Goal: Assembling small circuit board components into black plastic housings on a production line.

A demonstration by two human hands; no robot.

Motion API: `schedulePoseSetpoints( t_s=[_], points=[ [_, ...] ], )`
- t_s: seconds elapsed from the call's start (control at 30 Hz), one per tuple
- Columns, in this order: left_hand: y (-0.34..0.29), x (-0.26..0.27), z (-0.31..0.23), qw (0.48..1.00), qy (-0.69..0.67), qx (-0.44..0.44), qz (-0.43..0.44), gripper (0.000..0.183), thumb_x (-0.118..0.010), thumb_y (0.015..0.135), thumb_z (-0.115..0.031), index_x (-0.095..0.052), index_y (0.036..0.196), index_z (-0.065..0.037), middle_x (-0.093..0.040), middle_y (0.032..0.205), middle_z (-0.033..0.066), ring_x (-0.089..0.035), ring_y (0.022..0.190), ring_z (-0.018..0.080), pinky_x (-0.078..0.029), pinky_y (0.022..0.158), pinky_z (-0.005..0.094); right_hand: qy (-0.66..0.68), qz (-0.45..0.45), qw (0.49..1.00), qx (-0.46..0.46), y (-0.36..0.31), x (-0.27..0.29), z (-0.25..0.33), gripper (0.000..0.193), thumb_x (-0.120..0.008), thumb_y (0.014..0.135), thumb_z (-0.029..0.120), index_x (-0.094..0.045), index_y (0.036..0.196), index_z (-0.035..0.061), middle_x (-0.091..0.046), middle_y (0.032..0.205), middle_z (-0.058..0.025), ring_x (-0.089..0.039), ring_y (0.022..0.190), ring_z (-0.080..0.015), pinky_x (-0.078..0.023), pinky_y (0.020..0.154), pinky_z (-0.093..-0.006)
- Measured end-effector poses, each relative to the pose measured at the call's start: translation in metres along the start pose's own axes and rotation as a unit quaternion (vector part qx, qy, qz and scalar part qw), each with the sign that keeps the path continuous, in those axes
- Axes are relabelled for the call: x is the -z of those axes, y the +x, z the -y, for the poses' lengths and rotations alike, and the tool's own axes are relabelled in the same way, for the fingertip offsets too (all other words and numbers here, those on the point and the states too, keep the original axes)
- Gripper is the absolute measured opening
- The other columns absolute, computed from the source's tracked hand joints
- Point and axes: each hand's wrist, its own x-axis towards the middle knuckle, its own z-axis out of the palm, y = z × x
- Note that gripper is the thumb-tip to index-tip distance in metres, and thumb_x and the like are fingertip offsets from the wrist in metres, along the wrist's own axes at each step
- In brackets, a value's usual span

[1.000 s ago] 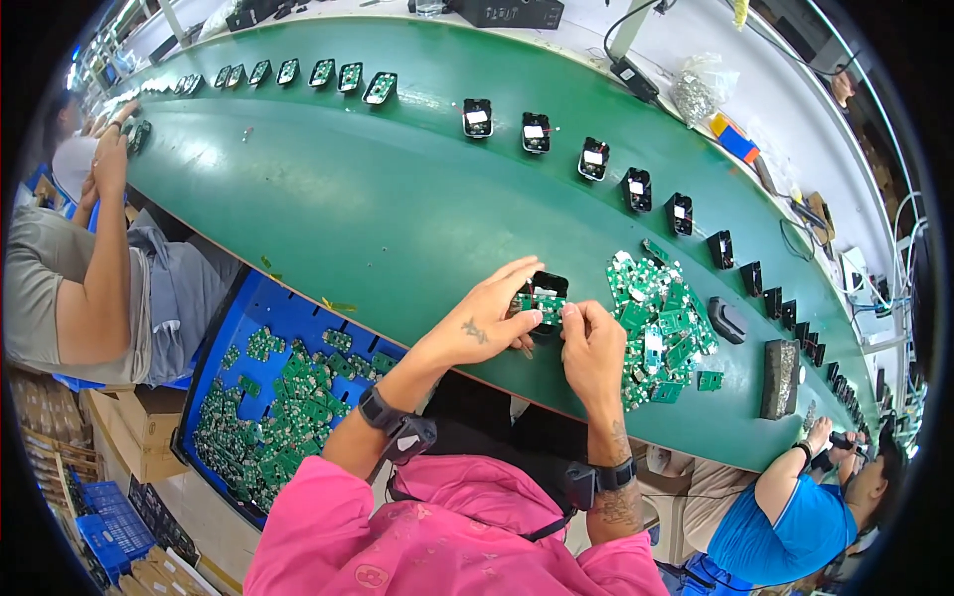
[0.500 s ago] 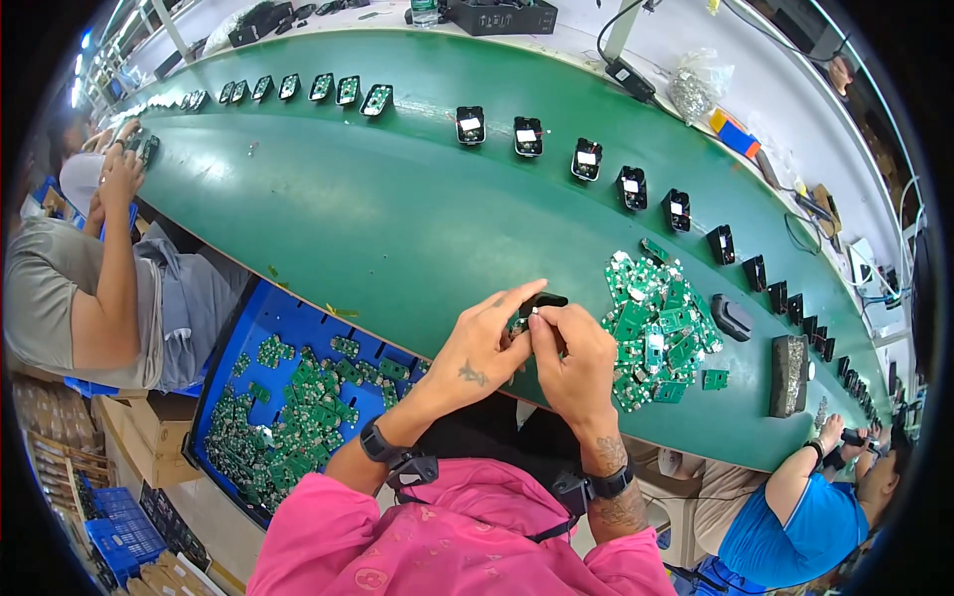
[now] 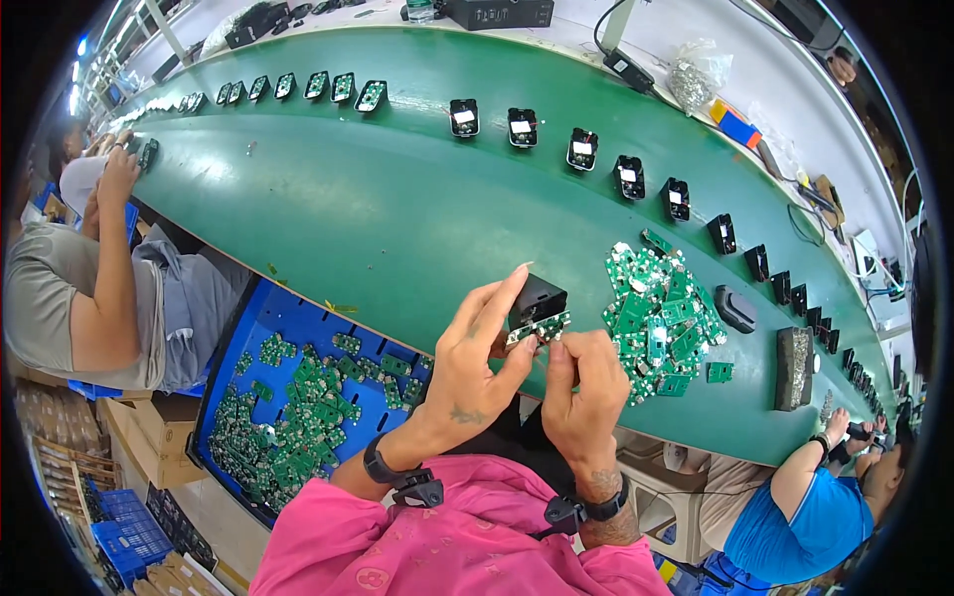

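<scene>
My left hand point(image 3: 471, 358) is closed around a black plastic housing point(image 3: 538, 298), held tilted above the near edge of the green table. A green circuit board point(image 3: 543, 329) with pale components sits along the lower, open side of that housing. The thumb and forefinger of my right hand point(image 3: 584, 382) pinch at the lower edge of this board; just what lies between the fingertips is partly hidden. To the right of my hands lies a heap of green circuit boards point(image 3: 661, 323), with one board point(image 3: 719, 372) apart from it.
Black housings point(image 3: 523, 127) stand in a curved row along the table point(image 3: 397, 199). Right of the heap lie a black rounded case point(image 3: 734, 309) and a grey block point(image 3: 793, 370). A blue bin point(image 3: 224, 382) of boards stands lower left. Co-workers sit at both sides.
The housing has turned so its broad black side and the circuit board now show. My right hand has moved slightly down and right, away from my left.
</scene>
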Motion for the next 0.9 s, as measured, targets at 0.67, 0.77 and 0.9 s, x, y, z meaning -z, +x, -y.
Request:
schedulePoseSetpoints(
  t_s=[0.67, 0.77, 0.9],
  points=[
    [-0.006, -0.007, -0.013, 0.985, 0.138, -0.103, 0.015, 0.053, -0.066, 0.081, 0.006, -0.059, 0.133, -0.004, -0.066, 0.121, 0.0201, -0.068, 0.102, 0.0364, -0.057, 0.083, 0.0364, 0.063, 0.178, 0.981, -0.044, 0.017, 0.041, 0.001, 0.006, -0.061, 0.088, -0.001, -0.058, 0.094, -0.0010, -0.059, 0.083, -0.0167, -0.060, 0.071, -0.0386, -0.046, 0.061, -0.0437],
    [-0.006, -0.010, -0.013, 0.984, 0.138, -0.109, 0.015, 0.054, -0.066, 0.081, 0.006, -0.059, 0.133, -0.004, -0.066, 0.121, 0.0206, -0.068, 0.101, 0.0372, -0.057, 0.083, 0.0364, 0.061, 0.217, 0.973, -0.054, 0.020, 0.049, 0.001, 0.005, -0.061, 0.090, 0.000, -0.058, 0.094, -0.0014, -0.060, 0.084, -0.0170, -0.060, 0.074, -0.0393, -0.046, 0.064, -0.0439],
    [-0.005, -0.012, -0.013, 0.988, 0.115, -0.106, 0.015, 0.054, -0.066, 0.082, 0.004, -0.057, 0.135, -0.003, -0.066, 0.121, 0.0204, -0.069, 0.098, 0.0339, -0.057, 0.081, 0.0350, 0.044, 0.198, 0.978, -0.057, 0.017, 0.047, 0.000, 0.002, -0.061, 0.091, 0.001, -0.059, 0.091, -0.0005, -0.060, 0.082, -0.0161, -0.059, 0.072, -0.0364, -0.045, 0.063, -0.0418]
  ],
)
